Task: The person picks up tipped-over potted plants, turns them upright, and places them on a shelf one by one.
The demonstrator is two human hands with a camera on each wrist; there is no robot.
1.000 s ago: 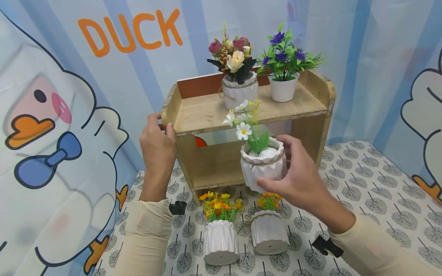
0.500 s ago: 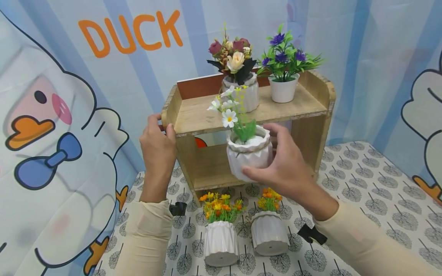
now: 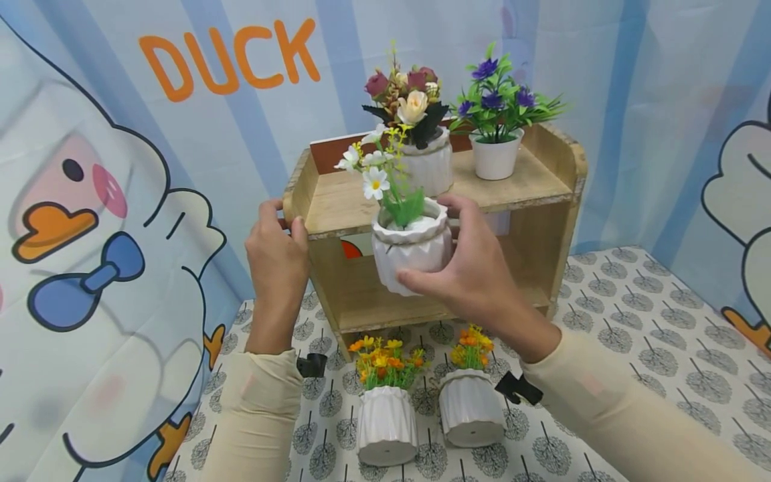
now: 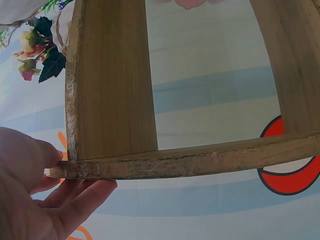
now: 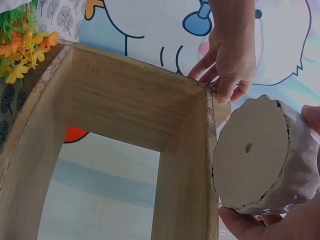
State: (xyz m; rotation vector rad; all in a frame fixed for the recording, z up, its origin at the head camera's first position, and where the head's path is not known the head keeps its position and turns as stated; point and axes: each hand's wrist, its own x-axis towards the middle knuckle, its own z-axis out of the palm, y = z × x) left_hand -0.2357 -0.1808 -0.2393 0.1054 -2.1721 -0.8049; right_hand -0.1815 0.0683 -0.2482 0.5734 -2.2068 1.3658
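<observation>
My right hand (image 3: 478,261) grips a white fluted flowerpot (image 3: 409,261) with a twine band, holding white daisies (image 3: 376,182) and green leaves. The pot is raised in front of the top board's edge, upright in the head view. Its flat underside with a small hole faces the right wrist view. My left hand (image 3: 277,258) holds the upper left side of the wooden shelf (image 3: 340,204), with thumb and fingers on either face of the panel edge in the left wrist view. Behind the daisies, a white pot of roses (image 3: 429,164) stands on the top board, partly hidden.
A smaller white pot with purple flowers (image 3: 496,157) stands at the top board's right. On the tree-print cloth (image 3: 638,321), two white pots with orange and yellow flowers, a left pot (image 3: 387,425) and a right pot (image 3: 472,408), stand before the shelf. A duck-print curtain (image 3: 373,27) hangs behind.
My right hand has lifted the daisy pot and moved it leftward, up from in front of the lower opening to the top board's edge. My left hand stays on the shelf.
</observation>
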